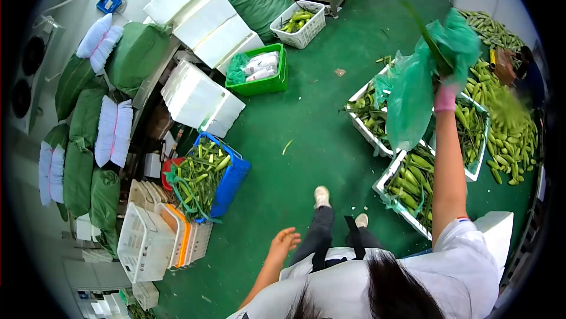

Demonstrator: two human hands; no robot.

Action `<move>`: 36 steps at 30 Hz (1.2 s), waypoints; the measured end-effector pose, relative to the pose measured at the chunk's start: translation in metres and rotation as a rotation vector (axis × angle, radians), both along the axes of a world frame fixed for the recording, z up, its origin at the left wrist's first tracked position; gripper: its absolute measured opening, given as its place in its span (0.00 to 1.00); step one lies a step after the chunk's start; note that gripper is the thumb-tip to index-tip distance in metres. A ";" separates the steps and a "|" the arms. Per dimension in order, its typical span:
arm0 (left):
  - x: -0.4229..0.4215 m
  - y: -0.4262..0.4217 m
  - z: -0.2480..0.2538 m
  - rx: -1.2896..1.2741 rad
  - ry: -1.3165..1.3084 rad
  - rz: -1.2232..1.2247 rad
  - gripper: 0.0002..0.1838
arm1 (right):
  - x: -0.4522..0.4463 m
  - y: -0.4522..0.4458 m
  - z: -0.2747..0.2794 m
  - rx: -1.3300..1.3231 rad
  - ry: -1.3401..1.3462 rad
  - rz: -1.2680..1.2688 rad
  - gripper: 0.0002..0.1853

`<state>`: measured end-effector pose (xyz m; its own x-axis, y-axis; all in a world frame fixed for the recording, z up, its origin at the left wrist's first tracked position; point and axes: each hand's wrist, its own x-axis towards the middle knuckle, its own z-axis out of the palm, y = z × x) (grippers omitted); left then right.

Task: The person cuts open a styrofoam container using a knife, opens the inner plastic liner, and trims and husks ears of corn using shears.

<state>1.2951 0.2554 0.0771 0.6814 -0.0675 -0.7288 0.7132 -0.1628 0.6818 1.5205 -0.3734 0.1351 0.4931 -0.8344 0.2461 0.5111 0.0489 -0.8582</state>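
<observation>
Hanging crumpled and translucent, the green bag (408, 107) seems gripped by the right fingers (447, 89); left fingers (290, 237) open.

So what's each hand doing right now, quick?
Left hand: open, holding nothing that I can see.
Right hand: closed on the green bag, fingers mostly hidden.

Right arm (451, 165) straight (left hand (285, 242) low)
</observation>
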 end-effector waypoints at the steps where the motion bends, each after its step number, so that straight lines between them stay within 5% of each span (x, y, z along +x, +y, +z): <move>1: 0.010 0.000 -0.005 0.009 0.043 -0.017 0.19 | 0.020 -0.014 -0.015 -0.107 0.258 -0.051 0.14; 3: 0.039 -0.004 -0.008 0.028 0.007 -0.086 0.19 | 0.062 -0.042 -0.047 -0.354 0.795 -0.126 0.16; 5: 0.085 -0.007 -0.020 0.013 -0.059 -0.217 0.19 | 0.069 -0.063 -0.084 -0.101 0.536 0.002 0.15; 9: 0.184 -0.016 -0.043 0.082 -0.193 -0.421 0.18 | 0.058 -0.140 -0.155 0.034 0.996 0.219 0.14; 10: 0.211 -0.029 -0.037 0.111 -0.199 -0.473 0.18 | 0.038 -0.127 -0.142 -0.135 1.224 0.251 0.13; 12: 0.257 -0.060 -0.026 0.144 -0.169 -0.588 0.19 | -0.026 -0.090 -0.140 -1.334 1.368 0.073 0.11; 13: 0.276 -0.077 -0.030 0.143 -0.134 -0.644 0.19 | -0.047 -0.075 -0.175 -0.377 1.208 0.265 0.10; 14: 0.290 -0.091 -0.037 0.137 -0.092 -0.680 0.19 | -0.069 -0.060 -0.210 0.497 0.843 0.018 0.09; 15: 0.302 -0.107 -0.045 0.139 -0.046 -0.702 0.19 | -0.111 -0.039 -0.261 0.344 0.866 -0.104 0.10; 17: 0.319 -0.150 -0.053 0.097 -0.004 -0.759 0.19 | -0.194 0.027 -0.226 0.774 0.751 -0.128 0.11; 18: 0.313 -0.175 -0.047 0.058 0.016 -0.752 0.17 | -0.234 0.033 -0.225 0.805 0.971 -0.173 0.09; 19: 0.309 -0.202 -0.049 0.024 0.029 -0.817 0.17 | -0.284 0.031 -0.245 1.086 0.752 -0.274 0.08; 21: 0.292 -0.250 -0.050 -0.031 0.043 -0.911 0.17 | -0.392 0.019 -0.253 1.012 0.912 -0.392 0.08; 25: 0.217 -0.339 -0.054 0.005 0.110 -1.078 0.16 | -0.526 -0.012 -0.117 0.686 0.711 -0.823 0.11; 28: 0.136 -0.389 -0.073 0.027 0.192 -1.171 0.16 | -0.592 -0.089 -0.095 0.588 0.836 -0.997 0.33; 31: 0.041 -0.420 -0.084 0.046 0.274 -1.246 0.17 | -0.657 -0.185 -0.167 0.427 1.149 -1.304 0.32; 36: -0.040 -0.415 -0.084 0.093 0.501 -1.583 0.20 | -0.733 -0.242 -0.320 1.137 1.147 -1.417 0.24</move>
